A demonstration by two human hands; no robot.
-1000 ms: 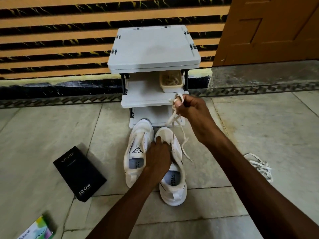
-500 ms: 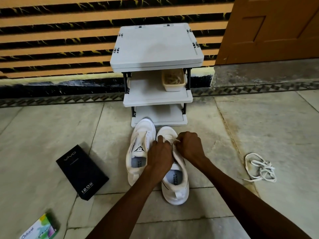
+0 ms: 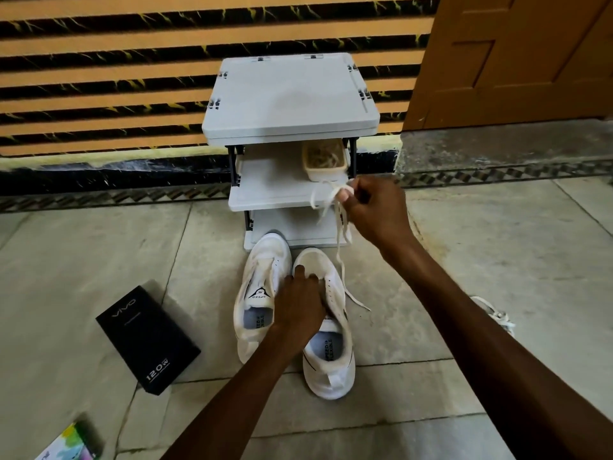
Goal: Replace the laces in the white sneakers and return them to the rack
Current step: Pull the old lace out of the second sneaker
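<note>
raised again, right hand (image 3: pixel 374 212) pinches lace (image 3: pixel 338 240) above sneaker (image 3: pixel 316 260); left hand (image 3: pixel 298 308) seemingly pressing it.

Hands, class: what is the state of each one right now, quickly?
Left hand: open, pressing on the sneaker.
Right hand: closed, pinching the lace.
</note>
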